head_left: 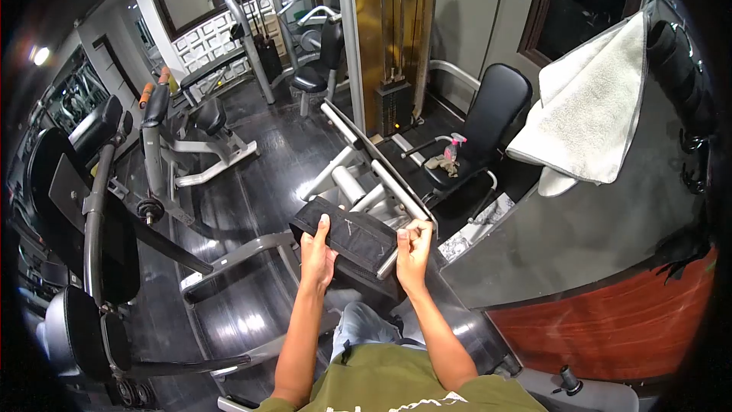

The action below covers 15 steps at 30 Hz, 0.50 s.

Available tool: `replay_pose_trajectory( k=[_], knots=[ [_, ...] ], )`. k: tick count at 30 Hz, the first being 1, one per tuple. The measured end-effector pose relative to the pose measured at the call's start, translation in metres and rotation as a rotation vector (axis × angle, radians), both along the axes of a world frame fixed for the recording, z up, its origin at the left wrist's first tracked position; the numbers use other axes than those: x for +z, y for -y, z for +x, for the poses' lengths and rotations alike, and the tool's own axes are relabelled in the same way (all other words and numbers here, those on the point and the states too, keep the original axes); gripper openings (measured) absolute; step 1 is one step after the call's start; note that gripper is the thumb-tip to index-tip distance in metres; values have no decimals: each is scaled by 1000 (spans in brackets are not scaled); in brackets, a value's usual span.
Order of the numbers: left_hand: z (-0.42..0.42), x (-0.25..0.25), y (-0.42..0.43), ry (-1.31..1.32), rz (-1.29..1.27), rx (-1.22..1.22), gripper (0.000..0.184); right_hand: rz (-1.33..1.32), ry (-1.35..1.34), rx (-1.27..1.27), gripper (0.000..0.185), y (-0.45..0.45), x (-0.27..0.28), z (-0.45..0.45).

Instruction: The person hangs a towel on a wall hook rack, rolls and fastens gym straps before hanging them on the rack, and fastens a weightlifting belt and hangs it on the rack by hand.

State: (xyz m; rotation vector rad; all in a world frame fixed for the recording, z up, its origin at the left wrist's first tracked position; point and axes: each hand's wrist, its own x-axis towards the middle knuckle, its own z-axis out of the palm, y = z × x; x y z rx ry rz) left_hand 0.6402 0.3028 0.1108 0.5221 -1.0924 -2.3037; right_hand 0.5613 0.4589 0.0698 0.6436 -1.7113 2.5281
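Note:
A flat black fabric piece (352, 238) with seams and a few light threads is stretched between my two hands. My left hand (317, 253) grips its left end, thumb on top and pointing up. Around its right end, my right hand (414, 252) is closed with the fingers curled. Beneath and beyond the fabric lie the silver tubes of a machine frame (348, 183).
A white towel (587, 107) hangs at the right above a grey surface. On a black seat (450, 175) are a pink spray bottle (451, 149) and a cloth (442, 165). A weight-stack machine (389, 46) stands ahead; more gym machines (156, 137) fill the left.

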Motion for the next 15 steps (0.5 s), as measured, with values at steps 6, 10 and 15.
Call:
replay_pose_trajectory(
  k=[6,10,15],
  knots=[
    [10,-17,4,65,45,-52,34,73,-142,-78,41,-3,7,4],
    [10,-26,5,56,160,-95,37,235,-220,-28,34,-6,24,-5],
    [8,-20,1,-56,380,-247,39,325,-203,150,31,1,31,-9]
  ],
)
